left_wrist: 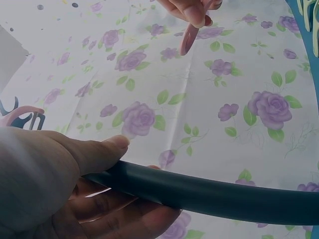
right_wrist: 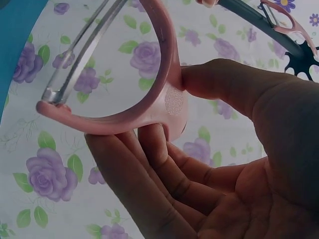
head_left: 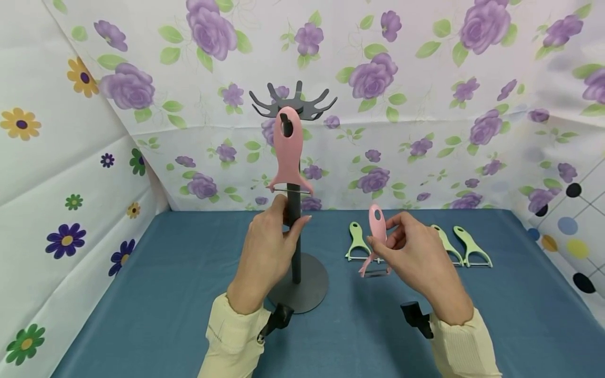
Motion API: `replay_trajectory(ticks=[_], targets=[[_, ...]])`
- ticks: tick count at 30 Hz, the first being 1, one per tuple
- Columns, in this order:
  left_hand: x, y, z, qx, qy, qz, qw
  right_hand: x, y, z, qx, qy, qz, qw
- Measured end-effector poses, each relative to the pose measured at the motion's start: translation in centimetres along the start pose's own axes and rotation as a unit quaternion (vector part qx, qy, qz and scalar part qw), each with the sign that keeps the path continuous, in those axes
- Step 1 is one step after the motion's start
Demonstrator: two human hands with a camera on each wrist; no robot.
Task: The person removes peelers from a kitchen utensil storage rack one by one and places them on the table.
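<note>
In the head view my left hand (head_left: 267, 247) grips the dark post (head_left: 294, 210) of an upright utensil stand, fingers behind it and thumb on the near side. A pink peeler (head_left: 288, 147) hangs by its handle hole from a front hook of the stand's hooked top (head_left: 302, 107). My right hand (head_left: 411, 249) pinches a second pink peeler (head_left: 377, 223) off to the stand's right, above the table, its handle pointing up and its blade down. The right wrist view shows thumb and fingers near the base of that peeler's head (right_wrist: 172, 99).
Several green peelers lie on the blue table (head_left: 203, 283): one green peeler (head_left: 356, 239) left of my right hand, another green peeler (head_left: 471, 247) to its right. The stand's round base (head_left: 307, 289) rests on the table. Flowered cloth (head_left: 425, 115) rises behind.
</note>
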State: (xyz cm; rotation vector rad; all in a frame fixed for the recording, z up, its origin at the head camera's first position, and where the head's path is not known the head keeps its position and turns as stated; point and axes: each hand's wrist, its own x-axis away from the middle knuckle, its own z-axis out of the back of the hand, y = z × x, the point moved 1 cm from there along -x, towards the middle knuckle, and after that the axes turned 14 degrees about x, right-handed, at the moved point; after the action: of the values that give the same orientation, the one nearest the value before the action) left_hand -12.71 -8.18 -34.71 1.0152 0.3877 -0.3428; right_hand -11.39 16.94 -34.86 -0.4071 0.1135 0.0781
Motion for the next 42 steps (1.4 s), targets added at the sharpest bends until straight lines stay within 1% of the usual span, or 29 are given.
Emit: replay_trajectory(ticks=[16, 26, 42], targets=[[0.04, 0.02, -0.06, 0.0, -0.001, 0.003, 1.0, -0.23, 0.58, -0.13, 0.005, -0.025, -0.007, 0.9996], [0.08, -0.04, -0.06, 0.0, -0.001, 0.001, 1.0, -0.29, 0.76, -0.08, 0.007, -0.025, -0.006, 0.9997], [0.06, -0.02, -0.12, -0.001, -0.001, -0.001, 1.0, -0.35, 0.82, -0.27, 0.007, -0.038, -0.007, 0.9992]])
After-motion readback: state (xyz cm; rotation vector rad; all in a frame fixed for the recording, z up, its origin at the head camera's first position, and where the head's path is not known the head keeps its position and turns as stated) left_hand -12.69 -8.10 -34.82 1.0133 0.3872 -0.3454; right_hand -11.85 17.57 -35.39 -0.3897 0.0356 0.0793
